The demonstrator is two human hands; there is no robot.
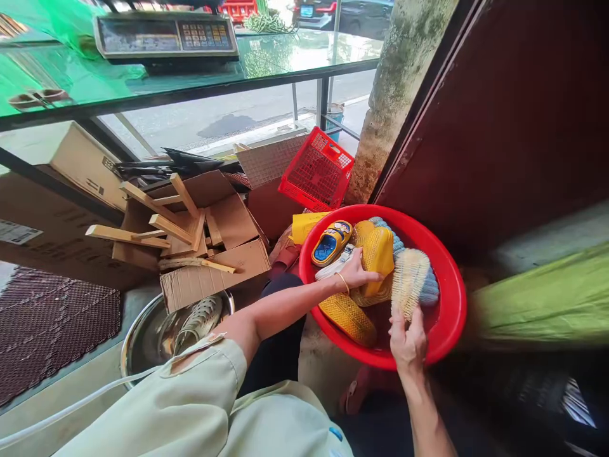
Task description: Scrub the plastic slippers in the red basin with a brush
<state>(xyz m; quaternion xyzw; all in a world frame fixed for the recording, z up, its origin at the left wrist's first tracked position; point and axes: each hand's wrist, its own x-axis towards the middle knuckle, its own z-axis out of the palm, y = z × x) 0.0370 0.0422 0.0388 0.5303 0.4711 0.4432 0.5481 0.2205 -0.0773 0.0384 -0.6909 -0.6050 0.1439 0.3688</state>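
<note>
A red basin point(451, 304) in front of me holds several shoes. My left hand point(358, 271) grips a yellow clog point(379, 249) in its middle, thumb stretched along the lower edge; some fingers are hidden. In my right hand point(408, 339) is the lower end of a cream, ribbed, sole-shaped piece point(410, 276), perhaps a shoe seen from below, held upright between thumb and fingers. Around my left hand lie a yellow and blue clog point(332, 243), a white shoe point(335, 262) and a yellow patterned shoe point(349, 319). Blue ribbed footwear point(429, 287) shows behind the cream piece.
A red crate point(318, 170) leans beyond the basin beside a concrete post point(394, 82). To the left are a cardboard box point(238, 263) with a wooden stool point(164, 219) and a metal bowl point(130, 343) holding a shoe. A scale point(166, 38) stands on the glass counter.
</note>
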